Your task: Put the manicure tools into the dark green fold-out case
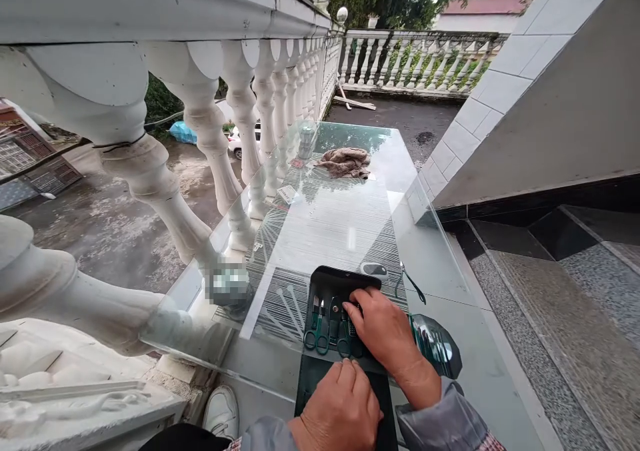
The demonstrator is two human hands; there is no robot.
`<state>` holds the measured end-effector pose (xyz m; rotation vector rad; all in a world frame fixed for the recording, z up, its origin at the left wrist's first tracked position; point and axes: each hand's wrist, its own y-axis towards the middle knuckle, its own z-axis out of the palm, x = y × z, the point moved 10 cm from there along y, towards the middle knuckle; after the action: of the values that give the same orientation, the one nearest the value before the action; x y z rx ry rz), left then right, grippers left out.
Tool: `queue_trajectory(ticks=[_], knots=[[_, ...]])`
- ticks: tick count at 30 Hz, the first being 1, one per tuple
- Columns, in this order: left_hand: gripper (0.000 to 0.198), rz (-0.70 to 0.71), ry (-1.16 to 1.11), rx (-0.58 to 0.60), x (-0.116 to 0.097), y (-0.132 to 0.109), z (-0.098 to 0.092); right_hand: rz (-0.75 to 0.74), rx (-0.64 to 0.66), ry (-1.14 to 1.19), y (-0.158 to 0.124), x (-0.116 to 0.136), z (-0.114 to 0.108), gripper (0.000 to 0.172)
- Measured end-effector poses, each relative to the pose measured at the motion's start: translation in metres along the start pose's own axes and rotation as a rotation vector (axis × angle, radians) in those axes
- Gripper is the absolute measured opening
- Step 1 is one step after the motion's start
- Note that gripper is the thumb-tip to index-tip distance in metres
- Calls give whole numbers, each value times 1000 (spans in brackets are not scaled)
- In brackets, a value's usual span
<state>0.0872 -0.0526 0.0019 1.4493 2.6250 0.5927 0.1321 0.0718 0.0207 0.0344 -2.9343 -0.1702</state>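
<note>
An unfolded dark manicure case (345, 278) lies near the front of the glass table. Green-handled small scissors (320, 334) and other slim grooming tools sit in its upper half. My right hand (383, 328) rests over the case's right side, thumb and fingers bent together at the tools; what they pinch is hidden. Below, my left hand (340, 404) lies on the lower flap with its fingers curled by the bottom of the tool row, and anything inside them is out of sight. Green-handled nippers (413, 283) lie on the glass beyond my right hand.
The glass table (445, 264) carries a crumpled brown cloth (345, 163) and a small dark oval item (375, 270). A dark, shiny rounded object (437, 344) shows beside my right forearm. White balusters (205, 151) border the left; stone steps (565, 291) are at the right.
</note>
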Motion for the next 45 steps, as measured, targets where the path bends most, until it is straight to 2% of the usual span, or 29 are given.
queue_trajectory(ticks=[6, 11, 17, 21, 23, 25, 29, 33, 36, 39, 42, 45], knots=[[27, 7, 22, 25, -5, 0, 7, 56, -20, 91, 9, -3, -2, 14], [24, -2, 12, 5, -5, 2, 3, 100, -131, 292, 16, -15, -8, 13], [17, -21, -15, -49, -1, 4, -5, 107, -379, 445, 8, -27, -50, 14], [18, -32, -23, -86, 3, 5, -11, 250, -528, 406, 4, -68, -70, 14], [17, -34, -20, -117, 5, 5, -14, 327, -529, 357, 8, -91, -65, 15], [17, -33, -15, -149, 6, 6, -17, 346, -468, 318, 15, -104, -51, 16], [17, -36, -5, -205, 6, 7, -21, 294, -395, 276, 27, -107, -27, 18], [15, -28, 3, -182, 5, 7, -16, 274, -362, 247, 32, -106, -16, 20], [15, 2, 14, -165, 2, 7, -12, 255, -337, 241, 33, -106, -14, 21], [17, 15, 32, -174, 2, 6, -10, 241, -365, 282, 30, -109, -21, 21], [17, 5, 32, -233, 4, 5, -14, 202, -422, 292, 20, -108, -33, 23], [16, 3, 31, -298, 5, 4, -20, 76, -391, 221, 8, -91, -32, 23]])
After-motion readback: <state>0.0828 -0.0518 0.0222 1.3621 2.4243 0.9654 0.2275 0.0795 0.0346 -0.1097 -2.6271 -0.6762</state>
